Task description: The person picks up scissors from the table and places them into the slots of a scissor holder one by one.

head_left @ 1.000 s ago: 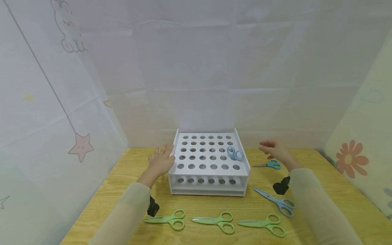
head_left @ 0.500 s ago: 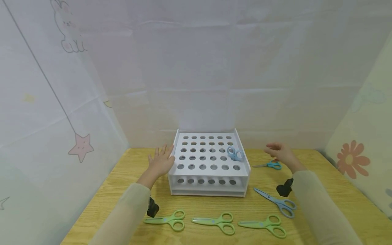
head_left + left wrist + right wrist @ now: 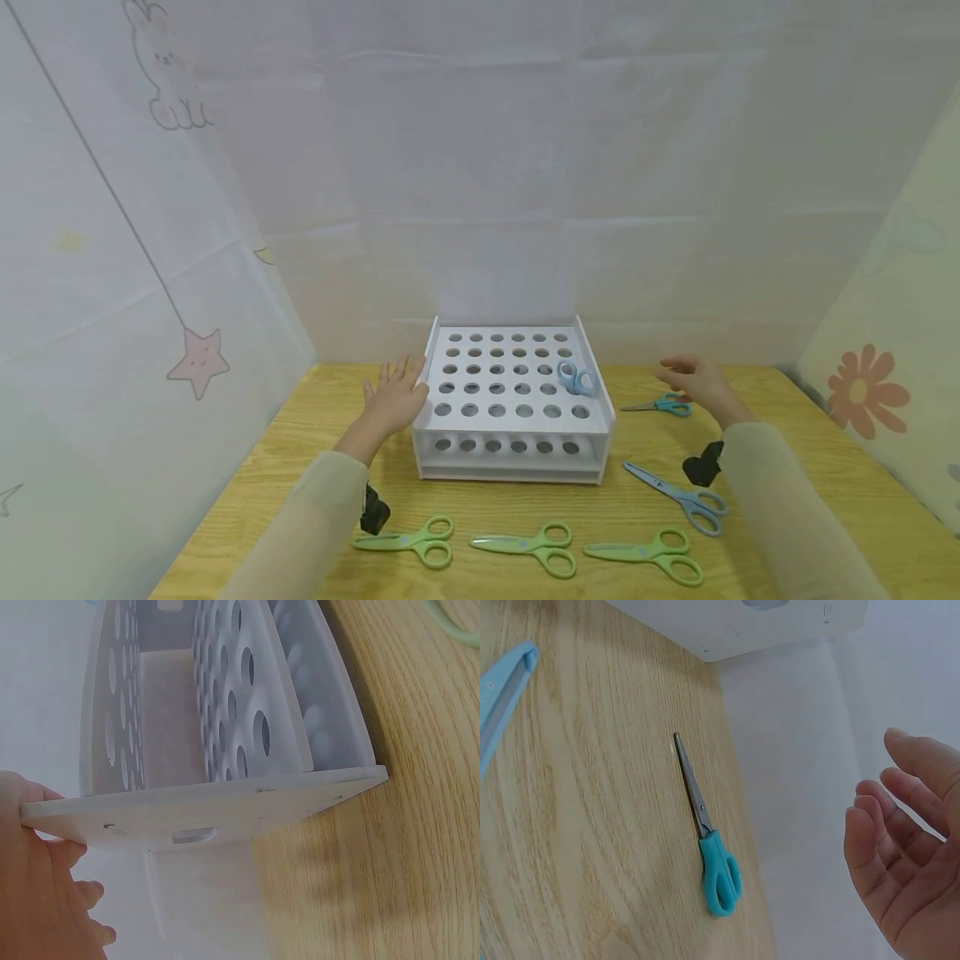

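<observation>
My left hand (image 3: 393, 398) rests at the left side panel of a white rack (image 3: 480, 421) with rows of round holes. Its fingers are spread; in the left wrist view the panel's edge (image 3: 202, 796) lies between the thumb and the other fingers. Light-blue scissors (image 3: 575, 379) stand in a hole at the rack's right side, handles up. My right hand (image 3: 701, 387) hovers right of the rack, fingers loosely bent, holding nothing. Near it, teal-handled scissors (image 3: 718, 874) lie flat on the table, blades toward the rack.
Blue-grey scissors (image 3: 678, 497) lie at the rack's front right. Along the table's front lie green scissors at left (image 3: 408, 542), middle (image 3: 525, 546) and right (image 3: 647, 552). A pale cloth (image 3: 495, 167) hangs behind the wooden table (image 3: 292, 450).
My right hand has moved to the right, away from the rack, and now partly overlaps the teal scissors' handles in the head view. The left hand has stayed in place.
</observation>
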`<state>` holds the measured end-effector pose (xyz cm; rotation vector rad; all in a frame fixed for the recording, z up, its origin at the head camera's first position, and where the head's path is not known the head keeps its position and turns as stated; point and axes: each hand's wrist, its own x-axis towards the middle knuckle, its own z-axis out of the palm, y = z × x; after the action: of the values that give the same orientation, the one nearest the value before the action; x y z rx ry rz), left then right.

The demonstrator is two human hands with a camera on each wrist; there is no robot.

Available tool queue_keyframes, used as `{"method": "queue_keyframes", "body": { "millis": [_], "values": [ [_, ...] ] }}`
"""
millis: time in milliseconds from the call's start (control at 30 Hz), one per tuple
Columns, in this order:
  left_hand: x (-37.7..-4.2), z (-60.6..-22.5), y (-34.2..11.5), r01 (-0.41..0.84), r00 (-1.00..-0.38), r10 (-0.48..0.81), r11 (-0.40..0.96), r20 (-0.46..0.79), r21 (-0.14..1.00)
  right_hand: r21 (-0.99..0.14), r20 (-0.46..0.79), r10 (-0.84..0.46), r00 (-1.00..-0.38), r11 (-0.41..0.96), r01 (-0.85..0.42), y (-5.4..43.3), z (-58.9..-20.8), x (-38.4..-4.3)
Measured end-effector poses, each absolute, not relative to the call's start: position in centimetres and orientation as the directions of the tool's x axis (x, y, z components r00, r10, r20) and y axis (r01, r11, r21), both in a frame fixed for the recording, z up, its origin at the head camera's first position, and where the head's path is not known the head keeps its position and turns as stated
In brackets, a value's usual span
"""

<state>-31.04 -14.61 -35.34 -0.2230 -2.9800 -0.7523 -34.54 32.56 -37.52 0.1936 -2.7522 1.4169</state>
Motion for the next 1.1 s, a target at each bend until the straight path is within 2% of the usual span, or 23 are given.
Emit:
{"method": "queue_keyframes", "body": {
  "millis": [1100],
  "values": [
    [-31.5,-35.7,-14.7,0.137,-0.99,0.114,0.873,0.079,0.469,-0.796,0.048,-0.04,-0.998,0.601,-0.062,35.0,-41.5,-34.9]
  ]
}}
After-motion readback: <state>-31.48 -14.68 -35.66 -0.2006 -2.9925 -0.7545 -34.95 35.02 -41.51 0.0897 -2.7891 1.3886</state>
